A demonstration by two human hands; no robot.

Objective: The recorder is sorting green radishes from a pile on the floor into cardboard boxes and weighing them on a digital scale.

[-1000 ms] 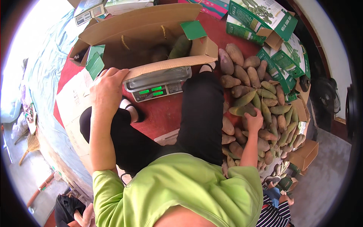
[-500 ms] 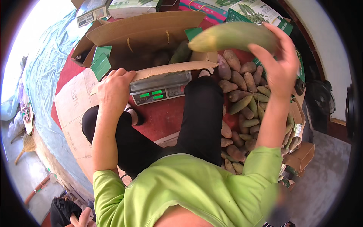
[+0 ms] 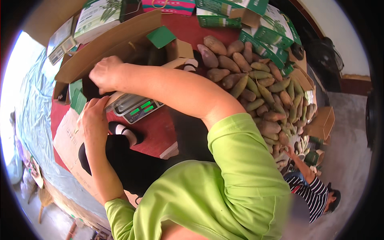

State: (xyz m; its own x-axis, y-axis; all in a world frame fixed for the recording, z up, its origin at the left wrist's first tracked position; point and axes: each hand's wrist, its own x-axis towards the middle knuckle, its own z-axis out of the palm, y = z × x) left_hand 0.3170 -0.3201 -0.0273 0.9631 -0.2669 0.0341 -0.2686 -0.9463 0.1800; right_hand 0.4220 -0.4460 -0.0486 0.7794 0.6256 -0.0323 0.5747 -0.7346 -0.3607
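Observation:
An open cardboard box (image 3: 105, 39) stands over a digital scale (image 3: 138, 111) with lit green displays, hiding part of it. My left hand (image 3: 93, 117) is closed over the box's near flap at its left end. Across my body, my right hand (image 3: 106, 75) reaches into the box with its fingers curled downward. The box wall and the hand itself hide what those fingers hold. A dark green fruit (image 3: 157, 55) lies in shadow at the box's right side. To the right spreads a pile of long mangoes (image 3: 241, 63), some green and some reddish brown.
Printed green-and-white cartons (image 3: 276, 30) stand behind the pile. At the back left are another printed carton (image 3: 100, 20) and a second scale (image 3: 62, 46). Flattened cardboard (image 3: 66, 134) lies by my left knee. A co-worker in a striped shirt (image 3: 310, 196) reaches to the pile's near end.
My right hand has swung left from above the pile into the box; the long green mango it held is out of sight. My left hand stays on the flap. The view has turned.

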